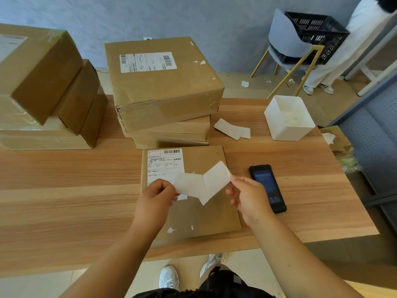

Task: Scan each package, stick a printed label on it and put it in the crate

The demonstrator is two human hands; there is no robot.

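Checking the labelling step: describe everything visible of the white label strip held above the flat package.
The label strip is plain white paper, two panels bent at a crease, with no print showing on this side. It hangs in the air over the flat cardboard package; the left hand pinches its left end, the right hand its right end.

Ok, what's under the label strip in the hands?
A flat cardboard package on the table, bearing a shipping label; the label's lower part is hidden by the strip and left hand.
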